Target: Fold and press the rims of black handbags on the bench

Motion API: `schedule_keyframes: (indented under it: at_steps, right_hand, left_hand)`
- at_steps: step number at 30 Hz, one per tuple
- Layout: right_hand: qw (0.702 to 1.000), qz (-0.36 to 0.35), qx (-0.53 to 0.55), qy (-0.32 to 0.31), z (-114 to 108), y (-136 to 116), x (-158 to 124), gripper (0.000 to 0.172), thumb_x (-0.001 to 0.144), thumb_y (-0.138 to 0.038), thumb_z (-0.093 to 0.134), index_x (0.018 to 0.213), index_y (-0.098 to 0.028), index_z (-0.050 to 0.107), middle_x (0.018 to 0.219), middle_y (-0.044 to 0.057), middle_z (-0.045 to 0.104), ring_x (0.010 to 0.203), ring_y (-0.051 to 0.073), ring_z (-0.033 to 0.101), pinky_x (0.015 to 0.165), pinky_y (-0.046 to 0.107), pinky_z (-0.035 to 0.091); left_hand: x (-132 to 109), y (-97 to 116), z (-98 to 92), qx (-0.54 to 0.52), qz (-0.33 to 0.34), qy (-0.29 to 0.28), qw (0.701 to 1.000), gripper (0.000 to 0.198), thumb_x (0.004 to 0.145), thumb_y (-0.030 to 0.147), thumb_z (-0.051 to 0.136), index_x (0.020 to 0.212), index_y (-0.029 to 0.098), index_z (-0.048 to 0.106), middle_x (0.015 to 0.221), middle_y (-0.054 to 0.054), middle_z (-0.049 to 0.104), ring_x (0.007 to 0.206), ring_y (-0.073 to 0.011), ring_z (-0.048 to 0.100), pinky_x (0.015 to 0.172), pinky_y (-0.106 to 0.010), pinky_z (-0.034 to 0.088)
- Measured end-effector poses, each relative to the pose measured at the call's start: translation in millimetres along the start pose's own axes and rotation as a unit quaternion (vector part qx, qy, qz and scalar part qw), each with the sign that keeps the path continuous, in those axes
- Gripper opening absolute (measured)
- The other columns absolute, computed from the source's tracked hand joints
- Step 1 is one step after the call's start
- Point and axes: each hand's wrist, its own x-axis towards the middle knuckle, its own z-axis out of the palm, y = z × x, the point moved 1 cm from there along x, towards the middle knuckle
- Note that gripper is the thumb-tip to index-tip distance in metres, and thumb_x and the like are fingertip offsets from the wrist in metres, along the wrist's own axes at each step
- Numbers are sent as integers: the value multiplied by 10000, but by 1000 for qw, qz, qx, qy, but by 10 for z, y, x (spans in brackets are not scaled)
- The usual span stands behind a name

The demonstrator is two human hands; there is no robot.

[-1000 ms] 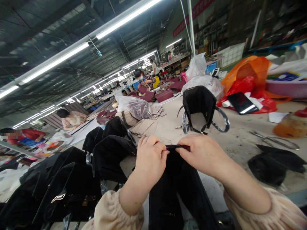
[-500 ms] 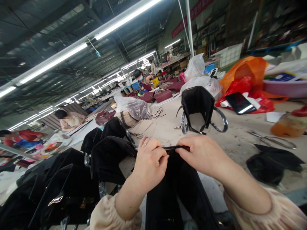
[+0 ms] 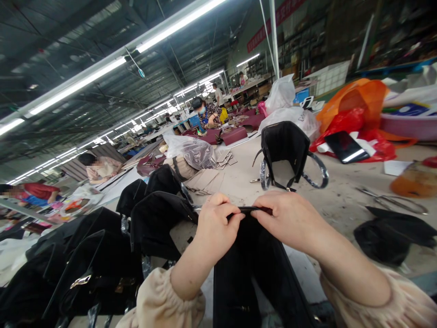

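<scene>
A black bag piece (image 3: 235, 278) hangs from between my two hands, its top edge stretched level and its lower part spreading toward me. My left hand (image 3: 218, 225) pinches that edge between thumb and fingers. Close beside it, my right hand (image 3: 290, 216) grips the same edge, thumb underneath and fingers curled over. Just beyond my hands, a black handbag (image 3: 283, 146) stands with its mouth facing me and its handles wrapped in clear plastic. The parts of the edge inside my fingers are hidden.
Several black bags (image 3: 99, 259) crowd the left side. To the right lie scissors (image 3: 392, 200), a black fabric piece (image 3: 385, 241), a dark tablet or phone (image 3: 346, 146) and an orange bag (image 3: 355, 102). Card pieces (image 3: 208, 180) rest on the table ahead. Co-workers (image 3: 102, 168) sit farther back.
My left hand has slid slightly right along the edge, closer to my right hand, its fingers pinching more tightly. The view has shifted a little.
</scene>
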Motion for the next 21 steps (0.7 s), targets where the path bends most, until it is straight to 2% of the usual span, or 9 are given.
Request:
schedule_keyframes:
  at_steps: [5,8,11,15,21]
  right_hand:
    - [1000,-11,3,1,1,11,-9,217,846,-274,515,815,-269,730,760,-2,691,732,148,605,651,227,400]
    - [1000,-9,-1,9,-3,23,-10,215,845,-278,518,811,-271,730,760,-6,691,722,147,604,634,229,394]
    - [1000,-1,-4,8,-5,29,-1,215,842,-284,519,780,-265,724,749,-7,684,709,145,599,615,233,379]
    - [1000,3,4,3,-1,26,8,216,838,-289,521,748,-258,715,719,-10,663,683,141,585,608,241,362]
    - [1000,4,16,2,12,17,-1,210,840,-270,520,754,-258,711,735,-14,657,700,140,584,606,241,361]
  left_hand:
    - [12,19,10,-96,-62,10,993,124,706,90,715,634,187,691,934,-24,659,846,-144,634,823,-276,505]
    - [31,29,20,-117,-81,1,990,167,716,55,675,623,193,671,866,1,709,810,-138,655,804,-264,517]
    - [39,17,20,-107,-67,0,992,177,729,49,646,629,195,657,800,9,708,756,-134,652,744,-247,518]
    - [21,-22,5,-94,-33,-19,995,123,735,93,684,666,193,667,806,4,707,751,-133,650,743,-241,508]
    - [5,-45,-8,-93,-62,-10,994,122,734,102,695,658,191,661,812,5,719,762,-137,656,757,-247,502]
